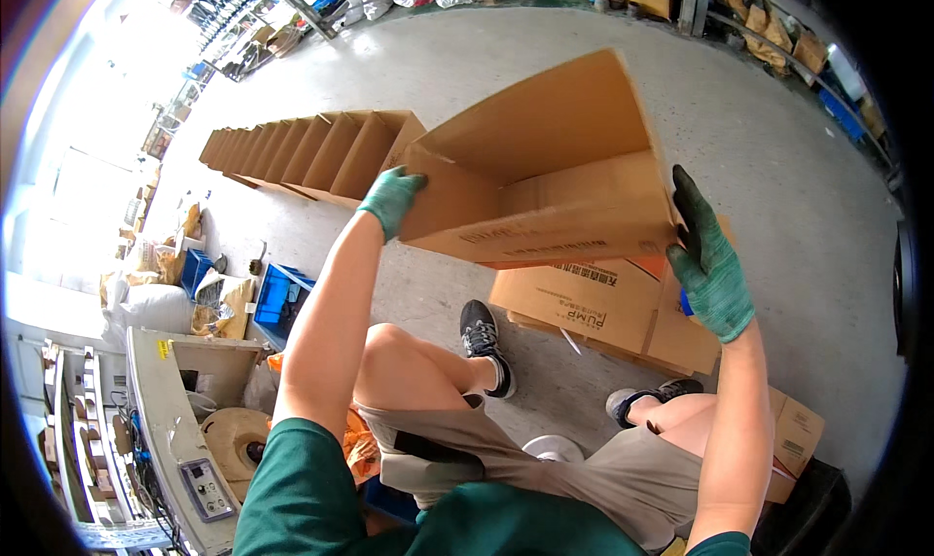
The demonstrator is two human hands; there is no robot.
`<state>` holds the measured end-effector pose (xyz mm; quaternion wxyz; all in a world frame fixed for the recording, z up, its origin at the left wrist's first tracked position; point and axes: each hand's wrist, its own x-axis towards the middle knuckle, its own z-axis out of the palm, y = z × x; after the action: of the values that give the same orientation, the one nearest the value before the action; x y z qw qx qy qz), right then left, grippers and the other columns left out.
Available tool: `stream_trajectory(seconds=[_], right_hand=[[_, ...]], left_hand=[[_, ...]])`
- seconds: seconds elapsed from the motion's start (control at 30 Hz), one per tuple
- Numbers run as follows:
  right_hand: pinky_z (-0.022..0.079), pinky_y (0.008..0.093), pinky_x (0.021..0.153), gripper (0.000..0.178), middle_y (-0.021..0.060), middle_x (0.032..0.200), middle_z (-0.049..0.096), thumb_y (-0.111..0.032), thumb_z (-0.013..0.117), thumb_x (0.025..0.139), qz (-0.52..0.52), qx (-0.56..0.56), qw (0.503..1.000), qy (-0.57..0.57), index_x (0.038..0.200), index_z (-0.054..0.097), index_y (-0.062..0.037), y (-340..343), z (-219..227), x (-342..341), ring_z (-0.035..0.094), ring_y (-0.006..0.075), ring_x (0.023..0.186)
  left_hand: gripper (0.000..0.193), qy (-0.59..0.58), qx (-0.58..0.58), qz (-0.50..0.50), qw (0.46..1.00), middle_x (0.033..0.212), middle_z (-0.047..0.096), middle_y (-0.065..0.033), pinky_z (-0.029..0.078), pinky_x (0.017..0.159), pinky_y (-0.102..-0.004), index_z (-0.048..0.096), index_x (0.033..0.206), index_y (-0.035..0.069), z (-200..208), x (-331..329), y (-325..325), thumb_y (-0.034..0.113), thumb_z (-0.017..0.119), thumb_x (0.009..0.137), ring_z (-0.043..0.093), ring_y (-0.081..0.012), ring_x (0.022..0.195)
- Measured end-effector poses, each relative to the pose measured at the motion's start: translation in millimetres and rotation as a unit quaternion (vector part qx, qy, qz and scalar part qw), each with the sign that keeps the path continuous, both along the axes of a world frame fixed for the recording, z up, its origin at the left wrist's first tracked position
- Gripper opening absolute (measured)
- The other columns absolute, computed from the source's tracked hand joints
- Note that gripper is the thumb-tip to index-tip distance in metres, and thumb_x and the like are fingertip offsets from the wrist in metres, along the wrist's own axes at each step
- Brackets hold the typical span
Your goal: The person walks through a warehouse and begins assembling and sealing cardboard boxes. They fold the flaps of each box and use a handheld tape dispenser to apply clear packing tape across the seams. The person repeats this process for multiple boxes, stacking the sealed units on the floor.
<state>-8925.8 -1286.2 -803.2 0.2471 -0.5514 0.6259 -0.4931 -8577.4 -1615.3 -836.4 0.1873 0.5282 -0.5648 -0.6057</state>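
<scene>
I hold a large brown cardboard box point(545, 167) up in front of me, opened out, its hollow facing away. My left hand point(391, 198), in a green glove, grips its left corner. My right hand point(708, 264), in a green and black glove, presses flat against its right edge. Below the box lies a stack of flattened cardboard boxes point(593, 308) on the floor between my feet. I am seated, knees apart, with dark sneakers on the concrete.
A row of several opened cardboard boxes point(311, 152) stands on the floor to the far left. A blue crate point(277, 298) and a machine with a control panel point(190, 430) sit at my left. Clutter and shelving line the far edges.
</scene>
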Motion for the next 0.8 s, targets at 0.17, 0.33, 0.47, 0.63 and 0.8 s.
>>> stream_trajectory(seconds=[0.17, 0.33, 0.47, 0.63, 0.8], right_hand=[[0.038, 0.0399, 0.113, 0.061, 0.0105, 0.154, 0.041, -0.002, 0.051, 0.097, 0.019, -0.026, 0.996, -0.080, 0.154, 0.033, -0.0132, -5, 9, -4, 0.041, 0.0271, 0.141], [0.044, 0.0349, 0.107, 0.056, 0.0120, 0.135, 0.058, 0.001, 0.053, 0.096, -0.023, 0.102, 0.986, -0.129, 0.149, 0.040, -0.0091, 19, -10, -21, 0.055, 0.0219, 0.126], [0.044, 0.0318, 0.105, 0.056, 0.0115, 0.128, 0.062, 0.006, 0.052, 0.093, -0.010, 0.188, 0.971, -0.144, 0.147, 0.044, -0.0079, 17, -26, -6, 0.059, 0.0192, 0.121], [0.045, 0.0339, 0.105, 0.049, 0.0130, 0.124, 0.065, 0.002, 0.059, 0.091, 0.032, 0.245, 0.967, -0.065, 0.138, 0.053, -0.0054, 8, -27, 5, 0.061, 0.0226, 0.118], [0.048, 0.0397, 0.102, 0.043, 0.0161, 0.127, 0.064, -0.012, 0.065, 0.091, 0.038, 0.302, 0.949, 0.078, 0.133, 0.058, -0.0060, 18, -22, -8, 0.062, 0.0322, 0.118]], left_hand=[[0.030, -0.014, 0.016, 0.199, 0.980, 0.111, 0.068, -0.0148, 0.060, 0.075, -0.0446, 0.058, 0.121, 0.001, -25, 85, -59, 0.017, 0.054, 0.096, 0.069, -0.0303, 0.093], [0.037, 0.080, 0.144, 0.302, 0.939, 0.136, 0.055, -0.0206, 0.062, 0.079, -0.0575, 0.048, 0.132, 0.001, -106, 84, -78, 0.020, 0.046, 0.101, 0.065, -0.0442, 0.106], [0.059, 0.057, 0.075, 0.386, 0.918, 0.140, 0.043, -0.0120, 0.061, 0.076, -0.0449, 0.036, 0.148, 0.028, -183, 101, -90, 0.009, 0.057, 0.096, 0.059, -0.0343, 0.106], [0.057, -0.316, -0.341, 0.119, 0.877, 0.161, 0.022, -0.0176, 0.037, 0.110, -0.0545, 0.046, 0.144, 0.029, -212, 107, -75, 0.018, 0.066, 0.091, 0.033, -0.0396, 0.142], [0.028, -0.509, -0.326, -0.197, 0.771, 0.165, 0.016, -0.0141, 0.030, 0.113, -0.0615, 0.070, 0.116, 0.027, -166, 8, -24, 0.029, 0.068, 0.088, 0.021, -0.0429, 0.148]])
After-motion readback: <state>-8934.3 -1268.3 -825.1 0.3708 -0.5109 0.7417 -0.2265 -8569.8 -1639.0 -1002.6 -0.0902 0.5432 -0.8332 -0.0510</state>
